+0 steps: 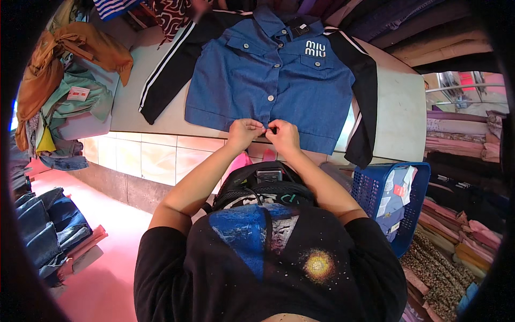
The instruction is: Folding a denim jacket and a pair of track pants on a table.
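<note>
A blue denim-look jacket point(237, 86) with black, white-striped sleeves lies face up on a pale table point(398, 116), its collar away from me. Its front buttons look fastened down to near the hem, and a dark tag lies at the collar. My left hand point(244, 133) pinches the jacket's bottom front edge at the placket. Beside it, my right hand point(283, 137) grips the hem from the other side, the fingertips of both hands almost meeting. Whatever lies between the fingertips is too small to make out.
A blue plastic basket point(420, 193) with tagged garments stands below the table at right. Stacks of folded clothes point(456, 129) line the right side. Brown and green garments point(80, 96) lie at left, with folded jeans point(52, 225) lower down. A black bag point(261, 177) is at my waist.
</note>
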{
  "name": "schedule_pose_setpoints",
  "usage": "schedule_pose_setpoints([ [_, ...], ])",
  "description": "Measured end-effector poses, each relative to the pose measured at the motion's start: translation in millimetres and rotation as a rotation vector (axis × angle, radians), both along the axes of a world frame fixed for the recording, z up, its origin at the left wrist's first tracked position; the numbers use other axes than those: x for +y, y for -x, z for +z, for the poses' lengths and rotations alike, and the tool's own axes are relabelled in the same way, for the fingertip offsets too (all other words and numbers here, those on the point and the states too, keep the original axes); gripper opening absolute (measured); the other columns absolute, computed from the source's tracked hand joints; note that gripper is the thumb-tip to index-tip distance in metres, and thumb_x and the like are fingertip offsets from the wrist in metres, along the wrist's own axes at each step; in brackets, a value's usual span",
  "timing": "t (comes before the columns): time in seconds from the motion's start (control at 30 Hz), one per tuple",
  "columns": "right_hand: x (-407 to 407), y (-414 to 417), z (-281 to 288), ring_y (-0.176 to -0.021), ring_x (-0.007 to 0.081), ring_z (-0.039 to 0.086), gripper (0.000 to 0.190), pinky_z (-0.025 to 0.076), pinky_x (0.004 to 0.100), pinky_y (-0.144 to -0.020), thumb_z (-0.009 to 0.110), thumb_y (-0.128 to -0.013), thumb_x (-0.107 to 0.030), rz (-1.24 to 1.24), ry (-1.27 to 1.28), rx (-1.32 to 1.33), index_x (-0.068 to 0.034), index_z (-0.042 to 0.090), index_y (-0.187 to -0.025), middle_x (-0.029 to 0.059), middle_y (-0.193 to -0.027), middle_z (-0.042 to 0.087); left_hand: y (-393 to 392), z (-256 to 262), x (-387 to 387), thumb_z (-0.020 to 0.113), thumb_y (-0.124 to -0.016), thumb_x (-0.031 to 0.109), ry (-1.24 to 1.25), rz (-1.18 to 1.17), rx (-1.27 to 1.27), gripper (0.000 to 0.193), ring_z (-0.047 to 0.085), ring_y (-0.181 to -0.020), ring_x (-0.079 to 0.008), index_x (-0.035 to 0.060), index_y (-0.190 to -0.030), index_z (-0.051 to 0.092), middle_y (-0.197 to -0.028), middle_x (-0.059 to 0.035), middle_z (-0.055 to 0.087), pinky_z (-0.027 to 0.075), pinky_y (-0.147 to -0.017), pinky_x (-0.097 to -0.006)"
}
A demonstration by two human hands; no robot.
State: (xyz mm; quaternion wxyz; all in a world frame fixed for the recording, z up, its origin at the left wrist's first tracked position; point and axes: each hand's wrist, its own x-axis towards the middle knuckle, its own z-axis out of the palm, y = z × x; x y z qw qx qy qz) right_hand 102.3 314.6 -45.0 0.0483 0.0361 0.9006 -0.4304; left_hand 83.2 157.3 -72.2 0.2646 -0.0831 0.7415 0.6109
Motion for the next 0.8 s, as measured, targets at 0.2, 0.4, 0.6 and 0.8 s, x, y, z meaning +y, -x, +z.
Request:
schedule_pose_setpoints([
  [0.2,0.8,-0.6,-1.8,-0.07,0.0306,0.065,0.018,0.051,0.0375,-0.064,0.067,-0.072,-0.016,-0.041,0.052,-0.005,-0.002,0.067,-0.083,0.0145,-0.077,0.067,-0.4,-0.6,0.6,0.069,-0.08,0.004,-0.121,0.087,-0.068,0.012,0.06,-0.071,-0.0084,-0.0007,-0.089,0.064,-0.084,-0.0065,0.066,0.048,-0.063,-0.0204],
  [0.4,4.9,4.6,-7.9,-0.065,0.0277,0.063,0.017,0.05,0.0365,-0.061,0.066,-0.074,-0.016,0.035,0.018,0.003,-0.002,0.065,-0.083,0.0133,-0.073,0.066,0.3,-0.9,-1.4,0.069,-0.079,0.006,-0.165,0.075,-0.073,0.012,0.058,-0.065,-0.0061,-0.0004,-0.088,0.065,-0.082,-0.0049,0.067,0.046,-0.057,-0.0197],
  [0.6,25.0,23.7,-22.0,-0.059,0.013,0.053,0.014,0.041,0.0293,-0.055,0.062,-0.078,-0.014,0.086,0.396,-0.28,-0.001,0.059,-0.075,0.0047,-0.063,0.057,5.7,11.8,-0.2,0.066,-0.084,0.01,-0.286,0.071,-0.184,0.01,0.06,-0.075,-0.006,0.006,-0.092,0.063,-0.087,-0.001,0.067,0.048,-0.065,-0.0188],
  [0.8,29.0,28.5,-18.9,-0.057,0.0087,0.046,0.015,0.037,0.0269,-0.053,0.059,-0.083,-0.014,0.065,0.627,-0.484,-0.002,0.057,-0.075,0.0003,-0.06,0.05,7.5,11.0,-0.1,0.065,-0.085,0.01,-0.353,0.048,-0.184,0.009,0.06,-0.077,-0.0052,0.0086,-0.093,0.063,-0.09,0.0003,0.066,0.048,-0.067,-0.0193],
])
